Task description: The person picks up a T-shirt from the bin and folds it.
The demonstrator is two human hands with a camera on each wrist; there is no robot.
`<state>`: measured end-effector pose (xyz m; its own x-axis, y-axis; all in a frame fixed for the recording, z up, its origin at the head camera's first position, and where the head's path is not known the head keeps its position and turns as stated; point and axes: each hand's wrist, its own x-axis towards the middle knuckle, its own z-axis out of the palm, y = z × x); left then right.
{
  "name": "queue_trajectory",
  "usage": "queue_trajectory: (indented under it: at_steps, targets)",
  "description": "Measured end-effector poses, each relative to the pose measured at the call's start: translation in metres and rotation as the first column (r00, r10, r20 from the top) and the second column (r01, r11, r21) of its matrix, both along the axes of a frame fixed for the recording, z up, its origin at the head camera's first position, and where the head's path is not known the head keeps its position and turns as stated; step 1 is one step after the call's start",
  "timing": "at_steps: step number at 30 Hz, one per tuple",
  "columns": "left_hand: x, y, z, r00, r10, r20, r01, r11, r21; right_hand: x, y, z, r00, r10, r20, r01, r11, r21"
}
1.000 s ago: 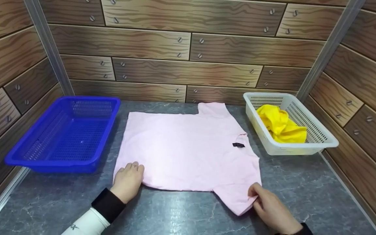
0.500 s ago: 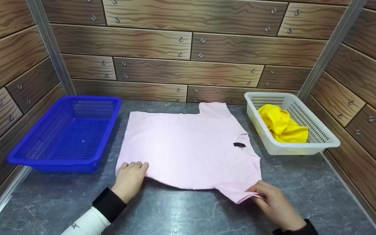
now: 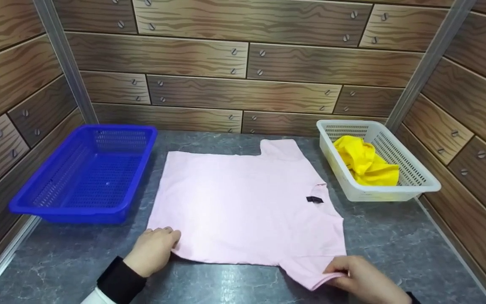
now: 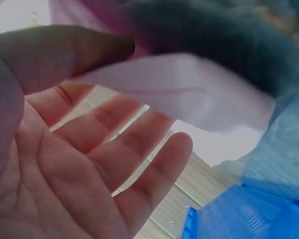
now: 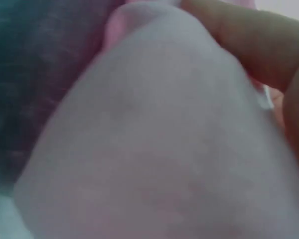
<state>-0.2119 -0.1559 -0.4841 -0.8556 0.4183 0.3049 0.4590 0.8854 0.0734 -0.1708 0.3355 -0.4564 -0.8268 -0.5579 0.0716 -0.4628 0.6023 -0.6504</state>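
A pink T-shirt (image 3: 234, 202) lies spread flat on the grey table, its hem to the left and its neckline with a black label (image 3: 314, 199) to the right. My left hand (image 3: 153, 250) pinches the near hem corner; the left wrist view has the thumb (image 4: 79, 52) on the cloth over the fingers (image 4: 134, 144). At the near sleeve, my right hand (image 3: 363, 276) grips the cuff between thumb and fingers. Pink cloth (image 5: 154, 134) fills most of the right wrist view, hiding much of that hand.
To the left stands a blue plastic basket (image 3: 129, 185). A white basket (image 3: 352, 192) at the back right holds a crumpled yellow cloth (image 3: 365, 162). Wood-patterned walls (image 3: 201, 93) enclose the table (image 3: 226, 283) at the back and sides.
Both hands have moved toward the near edge, and the whole T-shirt has slid nearer with them. The right hand shifted its hold on the sleeve cuff, which lifted and folded slightly.
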Motion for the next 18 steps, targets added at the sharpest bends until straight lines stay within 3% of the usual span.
queue_trajectory:
  at_steps: [4, 9, 13, 18]
  targets:
    - [-0.008, -0.005, 0.01, 0.997, 0.011, 0.074, -0.016, 0.998, 0.059, -0.015, -0.002, 0.017, 0.982, -0.113, -0.154, 0.112, 0.994, -0.011]
    - [-0.023, -0.011, 0.024, 0.99, 0.062, 0.128, -0.085, 0.978, 0.189, -0.053, 0.0, 0.046, 0.934, -0.263, -0.241, 0.287, 0.955, 0.07]
    - [-0.041, -0.011, 0.031, 0.982, 0.135, 0.13, -0.168, 0.942, 0.292, -0.088, -0.001, 0.062, 0.908, -0.288, -0.304, 0.33, 0.939, 0.098]
    - [-0.064, -0.007, 0.034, 0.968, 0.221, 0.116, -0.248, 0.902, 0.353, -0.125, -0.008, 0.073, 0.854, -0.308, -0.42, 0.392, 0.91, 0.131]
